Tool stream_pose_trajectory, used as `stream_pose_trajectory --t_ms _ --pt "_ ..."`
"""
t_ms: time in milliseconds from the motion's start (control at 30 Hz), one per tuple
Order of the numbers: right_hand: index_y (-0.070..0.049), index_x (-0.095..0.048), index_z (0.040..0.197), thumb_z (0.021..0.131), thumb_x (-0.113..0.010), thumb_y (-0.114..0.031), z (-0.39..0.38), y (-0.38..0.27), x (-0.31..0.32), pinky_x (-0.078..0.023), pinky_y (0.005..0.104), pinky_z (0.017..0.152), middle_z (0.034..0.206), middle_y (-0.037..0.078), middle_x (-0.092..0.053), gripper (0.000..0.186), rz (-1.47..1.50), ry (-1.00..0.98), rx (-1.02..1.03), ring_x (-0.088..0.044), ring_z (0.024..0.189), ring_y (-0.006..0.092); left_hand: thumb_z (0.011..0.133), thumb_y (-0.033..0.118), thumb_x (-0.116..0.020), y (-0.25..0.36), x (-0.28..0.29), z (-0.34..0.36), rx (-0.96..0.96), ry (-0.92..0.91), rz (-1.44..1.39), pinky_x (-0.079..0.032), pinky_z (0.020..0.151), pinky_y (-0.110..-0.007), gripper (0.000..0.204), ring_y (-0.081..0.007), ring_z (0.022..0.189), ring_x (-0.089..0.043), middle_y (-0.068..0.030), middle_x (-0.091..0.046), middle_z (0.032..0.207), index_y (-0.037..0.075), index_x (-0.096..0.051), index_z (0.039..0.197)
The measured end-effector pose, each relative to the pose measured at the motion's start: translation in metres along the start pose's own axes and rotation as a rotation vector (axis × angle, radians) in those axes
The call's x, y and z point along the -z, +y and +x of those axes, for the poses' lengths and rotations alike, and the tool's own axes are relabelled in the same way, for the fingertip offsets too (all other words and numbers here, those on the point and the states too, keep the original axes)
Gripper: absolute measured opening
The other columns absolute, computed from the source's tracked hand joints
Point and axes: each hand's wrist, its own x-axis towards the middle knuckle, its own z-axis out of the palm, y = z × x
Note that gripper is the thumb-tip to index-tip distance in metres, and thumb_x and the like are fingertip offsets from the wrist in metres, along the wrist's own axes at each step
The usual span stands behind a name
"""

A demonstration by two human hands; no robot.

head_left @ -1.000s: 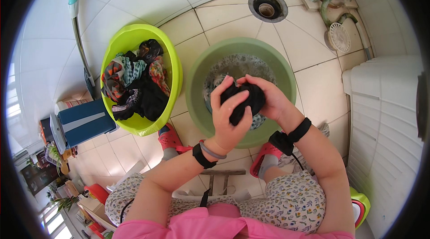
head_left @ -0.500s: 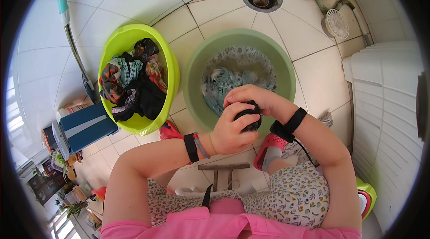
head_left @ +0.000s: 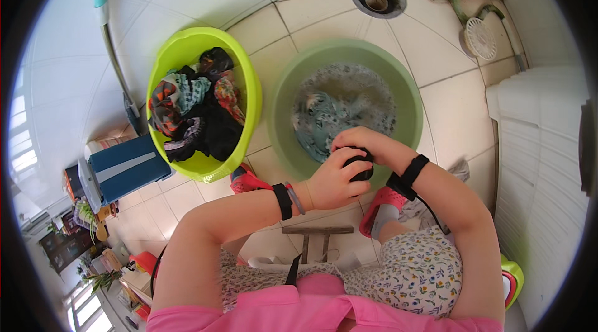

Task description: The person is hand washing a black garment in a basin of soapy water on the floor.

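Observation:
Over the near edge of a green basin [head_left: 283, 104], my two hands meet around a small bunched black cloth [head_left: 363, 164]. My left hand [head_left: 333, 181] wraps its fingers around it from the near side. From the far side, my right hand [head_left: 363, 142] curls over the top of it, its fingertips partly hidden. Much of the cloth is covered by my fingers. Below, grey sudsy water [head_left: 367, 92] fills part of the basin, and a teal patterned garment [head_left: 319, 117] lies soaking at its left side.
Left of the basin stands a lime-green tub [head_left: 252, 92] heaped with dark and patterned clothes [head_left: 208, 126]. A blue box [head_left: 124, 170] and a mop pole [head_left: 112, 45] are farther left. Beyond the basin is a floor drain [head_left: 377, 2]; a white ribbed panel [head_left: 542, 145] rises at right.
The view has shifted slightly, so everything sits a little farther right. My hands still hold the black cloth together, with my left fingers now closed further over it.

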Motion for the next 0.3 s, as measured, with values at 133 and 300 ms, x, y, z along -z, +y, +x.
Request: stream_pose_trajectory --t_ms 133,300 --pt "-0.007 -0.063 0.102 0.09 -0.056 -0.033 -0.002 0.004 0.016 -0.051 0.0293 0.072 0.096 0.004 -0.065 0.029 0.444 -0.017 0.046 -0.062 0.083 0.0149 0.066 0.013 -0.075 -0.016 0.025 0.011 0.145 -0.044 -0.051 -0.043 0.093 -0.047 0.039 -0.0406 0.113 -0.045 -0.0138 -0.048 0.116 0.013 -0.058 0.101" --pt "-0.012 -0.056 0.12 0.091 -0.049 -0.055 -0.01 -0.034 -0.013 -0.054 0.0324 0.081 0.108 0.004 -0.063 0.052 0.316 -0.052 0.042 -0.063 0.099 0.0172 0.067 0.022 -0.079 -0.034 0.093 -0.005 0.362 -0.093 -0.033 -0.04 0.097 -0.049 0.068 -0.0383 0.116 -0.043 -0.0163 -0.039 0.127 0.017 -0.044 0.125"
